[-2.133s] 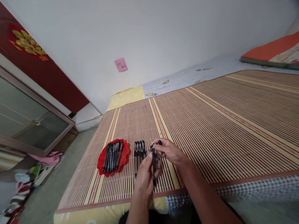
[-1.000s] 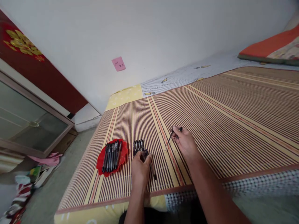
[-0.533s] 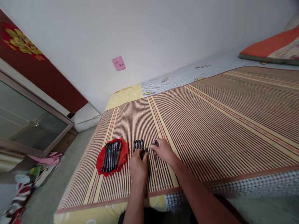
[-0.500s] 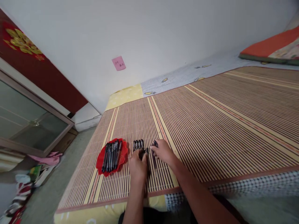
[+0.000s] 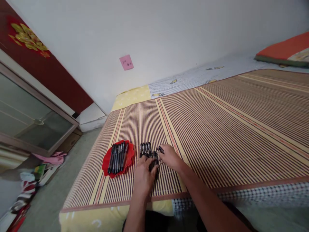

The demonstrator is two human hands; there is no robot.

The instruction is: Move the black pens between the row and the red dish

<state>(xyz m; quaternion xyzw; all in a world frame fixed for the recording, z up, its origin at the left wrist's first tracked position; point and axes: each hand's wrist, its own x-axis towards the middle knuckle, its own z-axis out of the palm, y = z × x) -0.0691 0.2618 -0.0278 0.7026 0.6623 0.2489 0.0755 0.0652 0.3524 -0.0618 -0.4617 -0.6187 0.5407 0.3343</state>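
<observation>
Several black pens (image 5: 145, 149) lie side by side in a row on the striped bamboo mat (image 5: 217, 129). My left hand (image 5: 143, 175) rests flat on the near end of this row, its fingers spread over the pens. My right hand (image 5: 169, 158) sits just right of the row, with thumb and forefinger pinched on a small black pen piece (image 5: 160, 149). How much of that piece the fingers hide I cannot tell. A red scalloped tray (image 5: 106, 164) left of the row holds several more black pens (image 5: 117, 154).
The mat covers a bed against a white wall with a pink note (image 5: 126, 62). An orange pillow (image 5: 282, 51) lies far right. A glass-fronted cabinet (image 5: 29, 119) and floor clutter (image 5: 36, 170) are at left. The bed edge (image 5: 116, 206) is close.
My right hand came back from the right with the thin pen piece to the row. My left hand laid its pen down and flattened onto the row. The view shifted slightly.
</observation>
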